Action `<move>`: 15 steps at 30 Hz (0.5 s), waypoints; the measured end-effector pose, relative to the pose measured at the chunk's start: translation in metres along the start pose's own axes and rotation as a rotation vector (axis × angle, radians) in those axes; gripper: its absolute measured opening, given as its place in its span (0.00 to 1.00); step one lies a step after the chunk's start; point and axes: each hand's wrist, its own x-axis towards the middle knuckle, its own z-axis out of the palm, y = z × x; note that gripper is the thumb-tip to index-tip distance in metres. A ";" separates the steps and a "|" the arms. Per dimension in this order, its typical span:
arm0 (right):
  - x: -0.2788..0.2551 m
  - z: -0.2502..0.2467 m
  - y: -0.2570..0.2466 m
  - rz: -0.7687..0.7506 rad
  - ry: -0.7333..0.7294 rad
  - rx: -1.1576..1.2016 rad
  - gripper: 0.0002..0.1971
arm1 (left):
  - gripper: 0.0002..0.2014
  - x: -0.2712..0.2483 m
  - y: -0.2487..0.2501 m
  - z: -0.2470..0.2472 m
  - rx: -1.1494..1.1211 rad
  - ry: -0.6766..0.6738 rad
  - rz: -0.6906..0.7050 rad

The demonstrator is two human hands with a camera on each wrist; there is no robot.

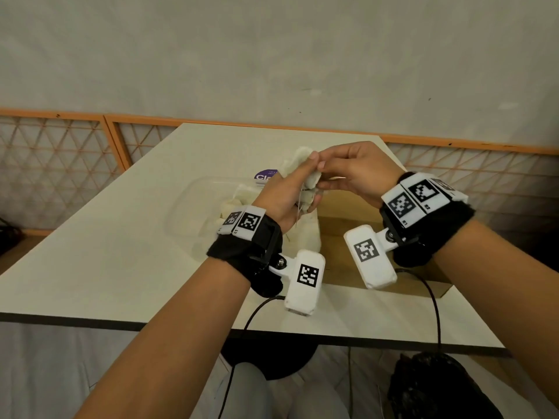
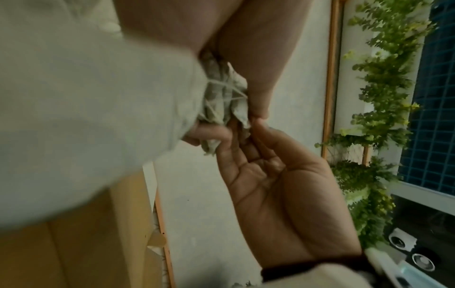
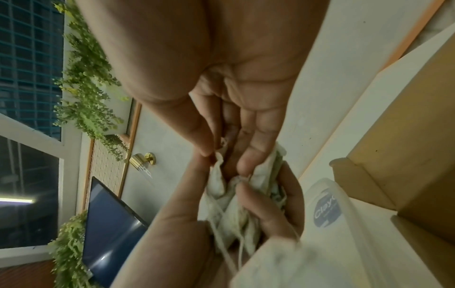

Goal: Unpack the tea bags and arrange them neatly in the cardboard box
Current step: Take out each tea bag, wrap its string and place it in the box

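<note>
My left hand (image 1: pixel 298 189) grips a bunch of white tea bags (image 1: pixel 311 182) with tangled strings, held above the table. My right hand (image 1: pixel 335 173) pinches the top edge of one bag in that bunch, fingertips against my left thumb. In the right wrist view the tea bags (image 3: pixel 236 196) sit in the left palm with strings (image 3: pixel 221 230) trailing down. The left wrist view shows the tea bags (image 2: pixel 221 93) wrapped in string between both hands. More white tea bags (image 1: pixel 302 234) lie below. The open cardboard box (image 1: pixel 348 237) stands under my right wrist.
A clear plastic bag (image 1: pixel 193 207) with a purple label (image 1: pixel 266 176) lies on the white table (image 1: pixel 121 252) left of the box. An orange lattice railing (image 1: pixel 60 146) runs behind the table. Cables hang off the near table edge.
</note>
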 end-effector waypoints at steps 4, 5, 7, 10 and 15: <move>0.010 0.003 0.001 -0.003 0.011 -0.003 0.08 | 0.14 0.011 -0.001 -0.003 -0.293 0.073 -0.091; 0.011 0.002 0.002 -0.011 0.035 0.004 0.10 | 0.14 0.013 -0.001 -0.005 -0.370 0.109 -0.136; 0.011 -0.004 0.007 -0.034 0.094 -0.049 0.18 | 0.15 0.020 -0.003 -0.008 -0.488 0.207 -0.211; 0.007 -0.013 0.016 0.078 0.050 -0.271 0.27 | 0.20 0.028 -0.005 -0.013 -0.544 0.260 -0.226; 0.002 -0.009 0.031 0.233 -0.209 -0.421 0.30 | 0.20 0.028 0.000 -0.002 -0.587 0.175 -0.208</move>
